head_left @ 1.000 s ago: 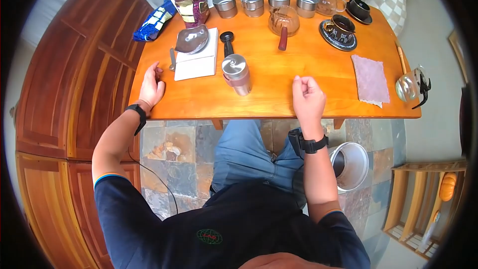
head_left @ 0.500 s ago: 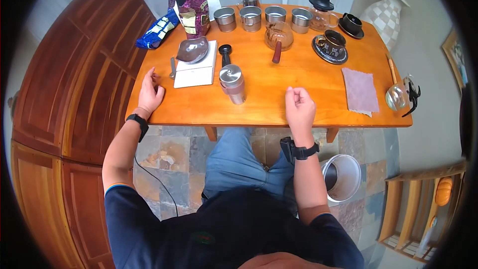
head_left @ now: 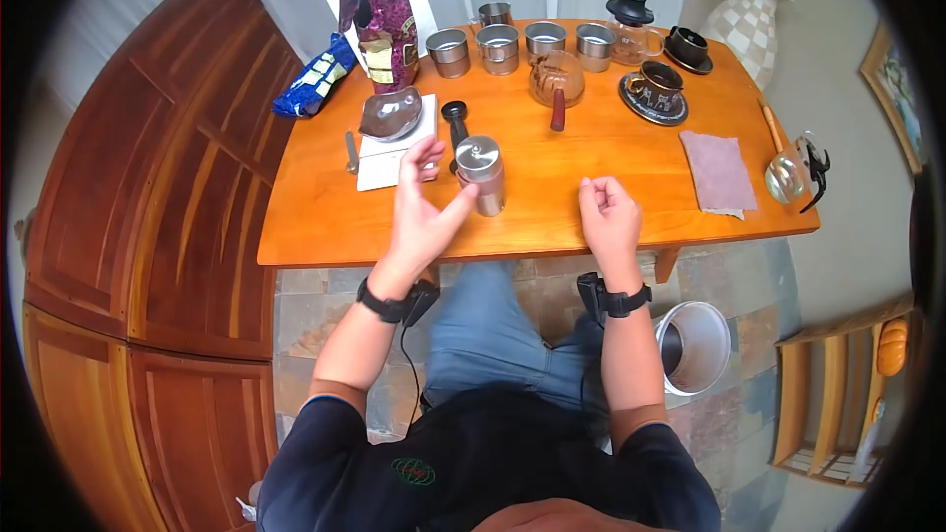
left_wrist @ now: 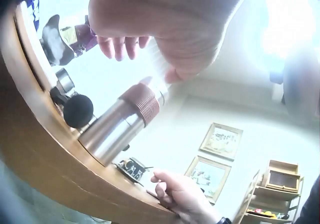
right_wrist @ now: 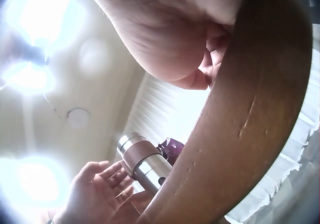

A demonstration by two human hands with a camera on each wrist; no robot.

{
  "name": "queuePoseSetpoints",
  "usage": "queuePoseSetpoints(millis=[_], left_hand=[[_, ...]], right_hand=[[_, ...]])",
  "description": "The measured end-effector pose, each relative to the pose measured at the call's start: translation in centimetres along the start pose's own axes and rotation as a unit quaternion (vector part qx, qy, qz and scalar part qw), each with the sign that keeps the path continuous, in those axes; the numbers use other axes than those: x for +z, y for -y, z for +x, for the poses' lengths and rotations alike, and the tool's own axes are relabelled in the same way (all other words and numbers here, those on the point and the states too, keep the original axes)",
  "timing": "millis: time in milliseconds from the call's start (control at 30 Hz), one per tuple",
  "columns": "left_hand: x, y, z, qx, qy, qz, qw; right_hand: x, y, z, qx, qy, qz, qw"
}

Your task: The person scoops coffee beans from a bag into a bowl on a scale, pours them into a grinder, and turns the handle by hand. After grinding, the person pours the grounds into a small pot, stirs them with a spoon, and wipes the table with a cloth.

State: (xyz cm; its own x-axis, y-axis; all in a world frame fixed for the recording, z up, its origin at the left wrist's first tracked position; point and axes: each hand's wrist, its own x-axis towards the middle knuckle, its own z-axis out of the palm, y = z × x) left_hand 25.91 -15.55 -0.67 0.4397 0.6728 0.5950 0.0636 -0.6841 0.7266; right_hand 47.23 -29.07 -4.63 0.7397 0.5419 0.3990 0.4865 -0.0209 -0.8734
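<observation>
A steel cylinder with a brownish ribbed band point(head_left: 483, 177) stands upright near the table's front edge. Around its left side my left hand point(head_left: 422, 217) is spread, fingers apart and thumb beside the band; whether skin touches metal cannot be told. The left wrist view has the cylinder point(left_wrist: 115, 131) below that hand point(left_wrist: 165, 23). My right hand point(head_left: 611, 222), loosely curled and holding nothing, rests at the front edge. Behind the cylinder lies a black-knobbed handle point(head_left: 454, 118). A white scale point(head_left: 384, 169) carries a dark glossy bowl point(head_left: 391, 114), with a small spoon point(head_left: 352, 153) at its left.
At the back are a purple bag point(head_left: 387, 39), a blue packet point(head_left: 315, 79), several steel cups point(head_left: 498, 49) and a glass dripper server point(head_left: 631, 39). A red-handled glass pot point(head_left: 559, 84), black cup point(head_left: 655, 87), pinkish cloth point(head_left: 718, 170) and glass vessel point(head_left: 785, 177) lie rightward.
My left hand has left the table's left side and moved right, to beside the cylinder, its fingers more spread. The right hand keeps its place and curl.
</observation>
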Motion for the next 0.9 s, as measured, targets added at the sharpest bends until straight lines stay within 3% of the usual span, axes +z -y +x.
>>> queuePoseSetpoints(millis=[100,167,267,300,633,900], left_hand=[[3.0,0.5,1.3,-0.025,-0.006,-0.046,0.999],[4.5,0.5,1.8,-0.101,-0.014,-0.207,0.973],[5.0,-0.5,1.9,-0.083,-0.004,-0.161,0.984],[5.3,-0.3,1.8,-0.113,-0.010,-0.191,0.975],[6.2,0.3,1.4,-0.101,-0.016,-0.226,0.969],[5.4,-0.7,1.4,-0.090,0.013,-0.220,0.971]], right_hand=[[0.1,-0.4,0.0,0.013,0.001,0.023,1.000],[0.1,-0.4,0.0,0.010,0.002,0.008,1.000],[0.0,-0.1,0.0,0.005,-0.001,-0.012,1.000],[0.1,-0.1,-0.1,0.005,-0.003,-0.017,1.000],[0.1,-0.1,-0.2,-0.013,0.001,-0.096,0.995],[-0.2,0.6,-0.9,-0.031,0.046,-0.041,0.998]])
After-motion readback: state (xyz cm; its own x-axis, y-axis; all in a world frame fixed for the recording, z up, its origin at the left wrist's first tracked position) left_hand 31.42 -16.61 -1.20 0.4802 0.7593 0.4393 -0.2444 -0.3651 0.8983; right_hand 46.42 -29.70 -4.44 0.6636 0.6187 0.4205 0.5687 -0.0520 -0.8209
